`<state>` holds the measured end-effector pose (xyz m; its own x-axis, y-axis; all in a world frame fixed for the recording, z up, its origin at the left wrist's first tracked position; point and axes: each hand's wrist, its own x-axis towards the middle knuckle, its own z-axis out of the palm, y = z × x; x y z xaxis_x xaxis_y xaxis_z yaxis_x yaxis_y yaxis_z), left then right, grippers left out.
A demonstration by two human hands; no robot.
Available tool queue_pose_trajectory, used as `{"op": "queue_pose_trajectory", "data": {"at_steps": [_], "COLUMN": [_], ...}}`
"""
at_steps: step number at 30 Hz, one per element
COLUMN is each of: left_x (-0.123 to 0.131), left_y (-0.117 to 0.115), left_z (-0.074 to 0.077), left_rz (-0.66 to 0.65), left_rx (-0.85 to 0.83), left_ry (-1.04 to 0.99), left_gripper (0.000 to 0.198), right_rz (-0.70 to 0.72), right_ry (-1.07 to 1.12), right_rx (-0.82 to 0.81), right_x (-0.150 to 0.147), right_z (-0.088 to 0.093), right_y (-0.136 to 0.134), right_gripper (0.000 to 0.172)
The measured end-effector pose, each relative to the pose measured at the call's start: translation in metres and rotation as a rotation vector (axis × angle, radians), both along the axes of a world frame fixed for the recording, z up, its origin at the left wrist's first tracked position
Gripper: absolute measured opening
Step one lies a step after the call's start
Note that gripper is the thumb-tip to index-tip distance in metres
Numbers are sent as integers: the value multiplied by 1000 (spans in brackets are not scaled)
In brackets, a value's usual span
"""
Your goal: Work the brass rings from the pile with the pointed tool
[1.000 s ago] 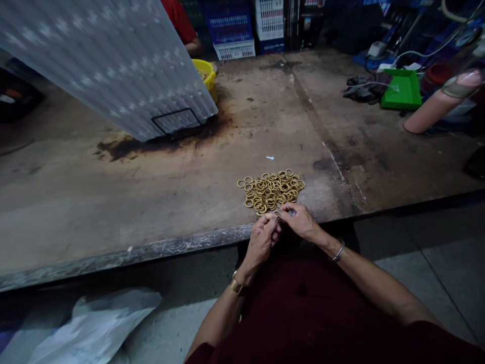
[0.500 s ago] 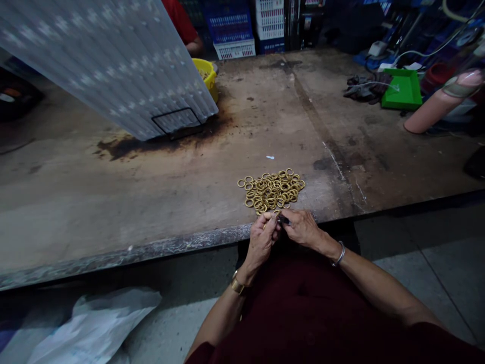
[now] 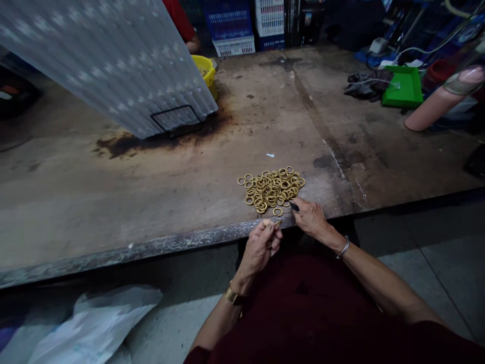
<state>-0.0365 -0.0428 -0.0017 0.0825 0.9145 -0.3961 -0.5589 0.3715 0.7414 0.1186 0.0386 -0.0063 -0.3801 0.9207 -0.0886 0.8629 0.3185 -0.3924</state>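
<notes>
A pile of brass-coloured rings (image 3: 271,189) lies near the front edge of the wooden table. Just in front of it, my left hand (image 3: 261,242) pinches a brass ring (image 3: 278,222) between thumb and fingers, seen nearly edge-on. My right hand (image 3: 311,218) is closed on a small dark tool (image 3: 294,206), whose kind I cannot make out; its tip is at the near right side of the pile. One loose ring (image 3: 278,212) lies on the table between the two hands, beside the pile.
A tall ribbed translucent panel (image 3: 125,65) leans in a black wire stand on the left. Behind it are a yellow tub (image 3: 206,71) and another person's arm (image 3: 193,44). A green tray (image 3: 403,86) and a pink cylinder (image 3: 439,103) stand at right; a white bag (image 3: 94,323) lies below.
My hands have moved apart: the right went forward and right to the pile with the dark tool, the left slightly back with a ring. A loose ring now shows between them.
</notes>
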Motion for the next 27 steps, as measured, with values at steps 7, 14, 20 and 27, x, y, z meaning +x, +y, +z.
{"op": "queue_pose_trajectory", "data": {"at_steps": [7,14,20,27], "left_x": [-12,-18,-9,5], "left_y": [2,4,11,18], "left_z": [-6,-10,-11,-8], "left_rz": [107,107,163,122], "left_rx": [-65,-93,-105,-87], "left_ry": [-124,-266,-145,39], "left_gripper": [30,25,31,45], "right_rz": [14,39,60,154], "right_ry": [-21,-87,95,308], "right_rx": [14,-26,63,202], "right_x": [-26,-32,-19,-15], "right_z": [-11,-7,-12,-11], "right_y": [-11,-7,-6,-14], "right_gripper": [22,21,14,6]}}
